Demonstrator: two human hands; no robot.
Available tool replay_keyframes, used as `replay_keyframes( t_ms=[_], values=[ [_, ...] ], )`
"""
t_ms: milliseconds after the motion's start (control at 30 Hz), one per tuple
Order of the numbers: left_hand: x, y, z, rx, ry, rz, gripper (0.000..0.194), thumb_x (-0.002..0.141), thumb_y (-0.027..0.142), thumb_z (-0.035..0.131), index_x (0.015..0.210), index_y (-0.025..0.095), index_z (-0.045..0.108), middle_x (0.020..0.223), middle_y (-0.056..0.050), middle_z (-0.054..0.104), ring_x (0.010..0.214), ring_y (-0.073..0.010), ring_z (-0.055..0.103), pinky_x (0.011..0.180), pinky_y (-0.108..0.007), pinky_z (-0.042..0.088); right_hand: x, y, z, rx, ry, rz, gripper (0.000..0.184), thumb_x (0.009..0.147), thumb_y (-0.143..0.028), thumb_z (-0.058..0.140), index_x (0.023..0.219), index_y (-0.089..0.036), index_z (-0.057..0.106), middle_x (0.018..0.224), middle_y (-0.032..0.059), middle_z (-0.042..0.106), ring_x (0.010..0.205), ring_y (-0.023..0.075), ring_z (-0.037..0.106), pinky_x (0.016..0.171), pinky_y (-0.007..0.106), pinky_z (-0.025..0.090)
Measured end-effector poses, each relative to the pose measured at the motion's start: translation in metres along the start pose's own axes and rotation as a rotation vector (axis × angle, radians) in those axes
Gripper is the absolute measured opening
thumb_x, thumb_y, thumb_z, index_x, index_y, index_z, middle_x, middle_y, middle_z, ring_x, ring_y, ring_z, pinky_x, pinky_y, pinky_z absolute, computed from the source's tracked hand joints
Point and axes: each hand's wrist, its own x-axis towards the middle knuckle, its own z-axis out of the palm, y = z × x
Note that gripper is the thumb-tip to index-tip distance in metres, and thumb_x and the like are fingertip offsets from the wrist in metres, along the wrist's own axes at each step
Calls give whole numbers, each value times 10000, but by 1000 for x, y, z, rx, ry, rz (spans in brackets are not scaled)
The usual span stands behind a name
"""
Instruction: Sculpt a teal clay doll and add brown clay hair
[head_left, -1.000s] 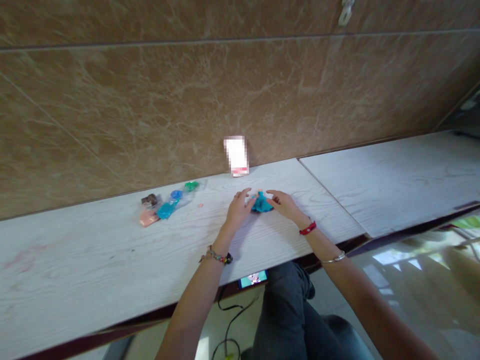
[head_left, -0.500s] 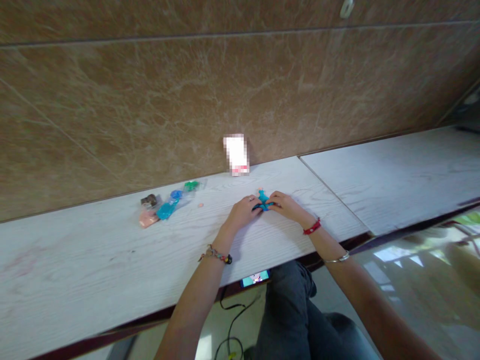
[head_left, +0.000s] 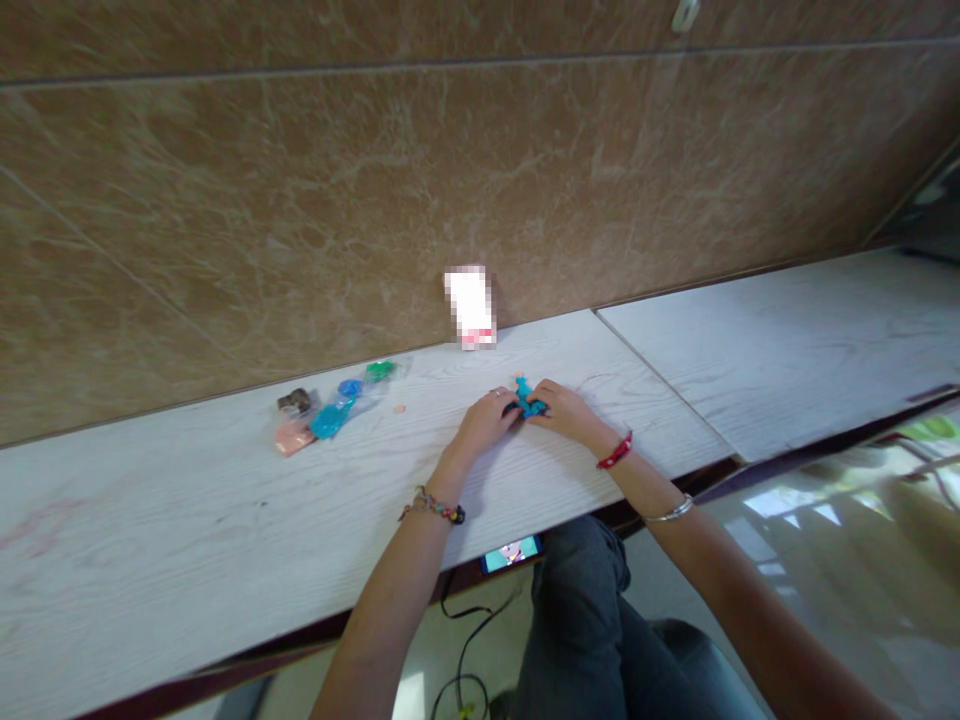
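Left hand [head_left: 486, 420] and right hand [head_left: 564, 412] pinch opposite sides of a small turquoise, clay-like piece [head_left: 523, 387] at the white wood-grain bench [head_left: 225, 530]; exact fingertip contact is partly hidden. Step in hand appears to be fingertip shaping of its lower edge; the next move calls for light, even pressure.

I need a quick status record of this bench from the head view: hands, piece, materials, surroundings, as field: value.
left hand: fingers on left side of turquoise piece
right hand: fingers on its right side
turquoise piece: on white tabletop, partly hidden
packets: brown, peach, turquoise, blue, green
loose: small peach bit
by wall: pixelated white object
below tabletop edge: lit screen
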Motion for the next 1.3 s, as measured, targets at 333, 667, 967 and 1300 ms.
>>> replay_keyframes(
  t_ms=[333, 667, 967, 1300],
  values=[
    [-1, 2, 0, 0, 5, -27, 191, 802, 262, 479, 933, 172, 587, 892, -52, 589, 826, -164, 548, 757, -288, 448, 5, -2, 7, 151, 67, 191, 248, 579, -120, 691, 798, -158, 582, 800, 2, 516, 687, 99, 506, 640, 226, 420],
    [0, 3, -11, 174, -44, 80, 181, 764, 240, 545, 937, 246, 597, 1021, -17, 573, 951, -159, 512, 753, -248, 446, 4, -1, 9, 190, 102, 241, 205, 589, -130, 671, 724, -178, 524, 729, -16, 559, 656, 100, 512, 617, 222, 409],
    [3, 9, -8, 358, -36, 133, 172, 827, 248, 442, 894, 200, 593, 956, -64, 594, 905, -181, 520, 650, -250, 442, 3, -4, 8, 153, 105, 237, 189, 599, -127, 664, 711, -181, 521, 743, 4, 573, 670, 113, 519, 619, 224, 407],
    [3, 8, -9, 329, -60, 234, 157, 807, 182, 477, 893, 211, 606, 952, -49, 613, 929, -169, 521, 686, -247, 439, 4, -4, 7, 143, 107, 256, 206, 595, -123, 666, 737, -177, 527, 760, 10, 587, 691, 119, 527, 626, 221, 393]
  ],
)
